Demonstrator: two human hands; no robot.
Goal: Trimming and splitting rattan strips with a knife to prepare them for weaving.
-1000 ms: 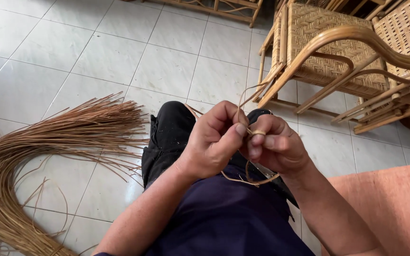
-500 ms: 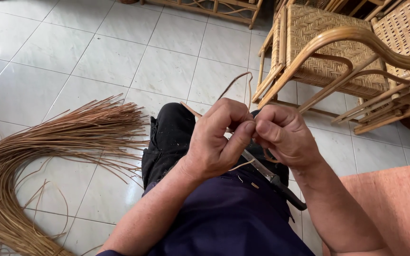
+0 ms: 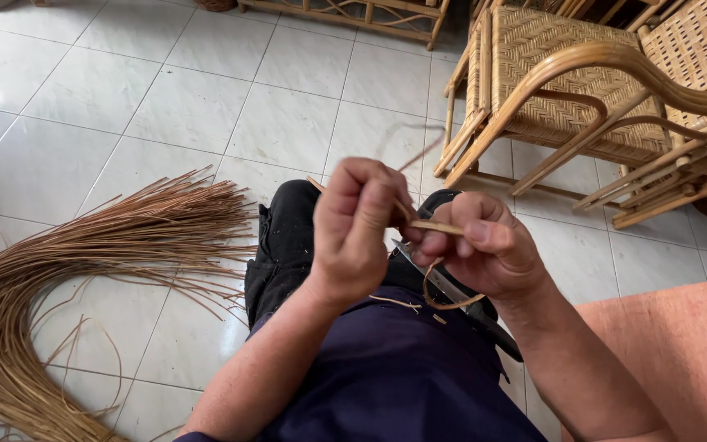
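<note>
My left hand and my right hand are raised together over my lap, both pinching a thin tan cane strip. The strip runs between my fingertips and a curl of it hangs below my right hand. A knife with a dark handle lies under my right hand, blade pointing up and left, resting across my lap; my right hand appears to hold it too. I sit in dark trousers and a dark blue shirt.
A large curved bundle of cane strips lies on the white tiled floor at the left. Woven rattan chairs stand at the upper right. An orange surface is at the lower right.
My hands have lifted a little and drawn the strip out between them; the knife blade is now visible below my right hand.
</note>
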